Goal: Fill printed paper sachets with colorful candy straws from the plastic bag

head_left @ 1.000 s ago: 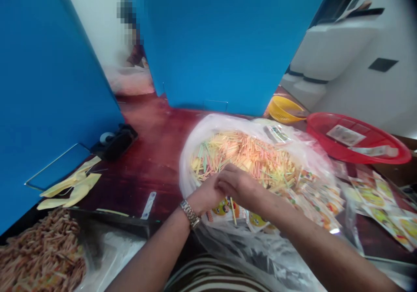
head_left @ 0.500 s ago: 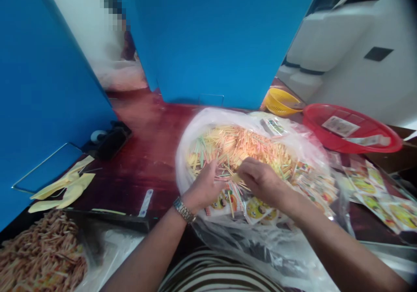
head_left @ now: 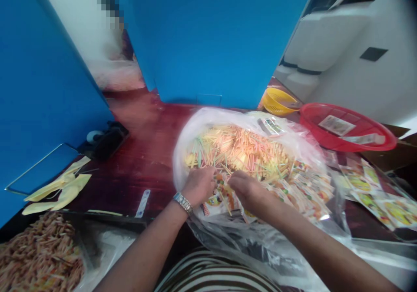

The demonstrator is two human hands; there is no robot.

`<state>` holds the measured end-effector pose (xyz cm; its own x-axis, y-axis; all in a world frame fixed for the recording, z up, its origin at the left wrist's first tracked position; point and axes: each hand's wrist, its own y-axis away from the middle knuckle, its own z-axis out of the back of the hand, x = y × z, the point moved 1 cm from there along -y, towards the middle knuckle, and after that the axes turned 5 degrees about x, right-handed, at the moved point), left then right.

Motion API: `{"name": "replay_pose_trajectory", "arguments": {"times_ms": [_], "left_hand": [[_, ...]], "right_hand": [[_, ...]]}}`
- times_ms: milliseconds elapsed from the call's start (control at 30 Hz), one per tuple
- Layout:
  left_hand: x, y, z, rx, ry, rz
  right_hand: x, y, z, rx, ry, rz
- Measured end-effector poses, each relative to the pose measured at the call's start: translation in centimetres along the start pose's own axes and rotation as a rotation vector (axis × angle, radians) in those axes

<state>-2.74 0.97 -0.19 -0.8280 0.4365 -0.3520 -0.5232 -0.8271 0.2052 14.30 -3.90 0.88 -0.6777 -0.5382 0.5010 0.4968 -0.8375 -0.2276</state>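
A large clear plastic bag point(head_left: 182, 148) lies spread open in front of me, full of thin pastel sticks point(head_left: 247, 146) in orange, yellow, pink and green. Printed packets point(head_left: 304, 185) lie at its right side and along its near edge. My left hand point(head_left: 200, 185), with a metal watch at the wrist, is over the near left of the sticks, fingers curled together. Close to its right, my right hand point(head_left: 249, 190) is closed above the packets, knuckles up. What either hand pinches is hidden.
A red basket point(head_left: 348, 142) and a yellow basket point(head_left: 278, 103) stand at the back right. More packets point(head_left: 361, 183) lie at right. Yellow gloves point(head_left: 65, 187) and a black tape dispenser point(head_left: 109, 140) are at left, brown twisted pieces point(head_left: 42, 253) at lower left.
My right hand has moved left and toward me, off the sticks. My left hand has shifted slightly and its fingers have curled in. The whole view has shifted a little.
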Motion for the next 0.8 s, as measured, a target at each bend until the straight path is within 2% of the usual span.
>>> {"name": "replay_pose_trajectory", "arguments": {"times_ms": [67, 133, 333, 500, 567, 667, 800], "left_hand": [[-0.4, 0.1, -0.2, -0.054, -0.031, -0.009], [-0.6, 0.1, -0.4, -0.067, -0.022, -0.011], [0.3, 0.1, -0.6, -0.041, 0.136, -0.03], [1.4, 0.7, -0.6, -0.096, 0.427, -0.137], [1.6, 1.1, -0.3, -0.108, 0.548, -0.212], [1.5, 1.6, 0.1, -0.136, 0.651, -0.297], [1.1, 2.0, -0.1, -0.206, 0.693, -0.346]], "right_hand": [[0.2, 0.0, -1.2, 0.035, 0.028, 0.041], [0.1, 0.2, -1.6, 0.002, 0.01, 0.044], [-0.8, 0.8, -1.0, -0.005, 0.032, 0.05], [-0.8, 0.5, 1.2, -0.361, -0.039, 0.07], [-0.4, 0.3, 1.9, -0.423, -0.001, 0.122], [0.4, 0.0, 2.2, -0.38, 0.064, 0.196], [1.6, -0.2, 2.6, -0.193, 0.12, 0.285]]}}
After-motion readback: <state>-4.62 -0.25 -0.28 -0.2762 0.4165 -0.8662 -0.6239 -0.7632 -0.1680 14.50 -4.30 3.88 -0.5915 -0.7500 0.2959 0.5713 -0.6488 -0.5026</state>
